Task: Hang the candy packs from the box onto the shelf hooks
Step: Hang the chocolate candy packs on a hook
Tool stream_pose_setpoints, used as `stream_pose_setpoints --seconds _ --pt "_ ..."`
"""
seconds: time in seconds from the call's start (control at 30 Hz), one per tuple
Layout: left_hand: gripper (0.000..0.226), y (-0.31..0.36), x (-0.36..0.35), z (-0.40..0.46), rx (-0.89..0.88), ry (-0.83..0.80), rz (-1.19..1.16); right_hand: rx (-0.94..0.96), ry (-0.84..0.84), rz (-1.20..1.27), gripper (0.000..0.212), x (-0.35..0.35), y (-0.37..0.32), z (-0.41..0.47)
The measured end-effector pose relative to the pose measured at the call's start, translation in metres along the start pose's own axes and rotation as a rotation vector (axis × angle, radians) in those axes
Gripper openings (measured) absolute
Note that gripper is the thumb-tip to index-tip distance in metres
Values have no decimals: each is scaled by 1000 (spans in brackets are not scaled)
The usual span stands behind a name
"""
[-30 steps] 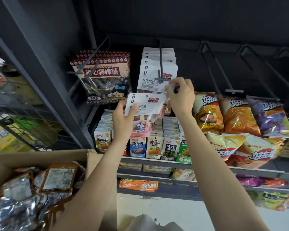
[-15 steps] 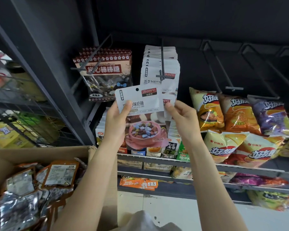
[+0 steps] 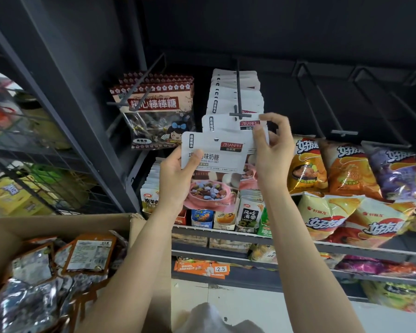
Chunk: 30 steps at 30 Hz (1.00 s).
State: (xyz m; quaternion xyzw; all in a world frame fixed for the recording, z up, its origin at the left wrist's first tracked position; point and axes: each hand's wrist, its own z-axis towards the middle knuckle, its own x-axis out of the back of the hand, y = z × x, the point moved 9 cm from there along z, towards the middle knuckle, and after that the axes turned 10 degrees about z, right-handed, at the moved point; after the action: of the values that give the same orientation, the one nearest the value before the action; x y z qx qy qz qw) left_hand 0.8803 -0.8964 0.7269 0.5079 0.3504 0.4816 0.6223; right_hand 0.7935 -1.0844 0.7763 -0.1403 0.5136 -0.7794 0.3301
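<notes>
I hold a white milk candy pack [image 3: 216, 162] upright in front of the shelf. My left hand [image 3: 178, 179] grips its left edge, thumb across the front. My right hand [image 3: 271, 150] pinches the right top corner of a pack, though whether that is the held pack or the front hanging pack behind it I cannot tell. The held pack's hang hole sits below the tip of the dark shelf hook [image 3: 238, 99]. A row of the same white packs [image 3: 235, 92] hangs on that hook. The cardboard box [image 3: 65, 224] at lower left holds several foil candy packs.
Lollipop bags [image 3: 154, 109] hang on the hook to the left. Empty hooks [image 3: 322, 99] stand to the right above chip bags [image 3: 346, 169]. Small snack packs [image 3: 247, 212] line the shelf below. A dark metal upright [image 3: 65, 92] and wire rack stand at left.
The pack has risen toward the hook tip. My right hand has moved from the pack's lower right side up to its top corner. My left hand has moved up with the pack.
</notes>
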Motion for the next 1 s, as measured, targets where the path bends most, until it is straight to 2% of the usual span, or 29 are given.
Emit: stream_pose_setpoints --seconds 0.2,0.3,0.43,0.57,0.67,0.87,1.0 --pt "15 2 -4 5 -53 -17 43 -57 61 -32 23 6 12 -1" --pt "15 -3 -2 10 -46 0 51 -57 29 -28 19 3 15 1" --pt "13 -10 -4 21 -56 9 133 18 -107 -277 26 -4 19 12" --pt "9 -18 -8 38 -42 20 194 -10 -65 -488 42 1 38 35" --pt "7 -21 -9 56 -18 72 240 -33 -31 -486 50 -6 46 50" --pt "20 -19 -11 86 -1 148 310 -85 -5 -503 49 -20 52 65" --pt "11 -20 -11 78 4 129 277 -46 -6 -471 47 -16 52 54"
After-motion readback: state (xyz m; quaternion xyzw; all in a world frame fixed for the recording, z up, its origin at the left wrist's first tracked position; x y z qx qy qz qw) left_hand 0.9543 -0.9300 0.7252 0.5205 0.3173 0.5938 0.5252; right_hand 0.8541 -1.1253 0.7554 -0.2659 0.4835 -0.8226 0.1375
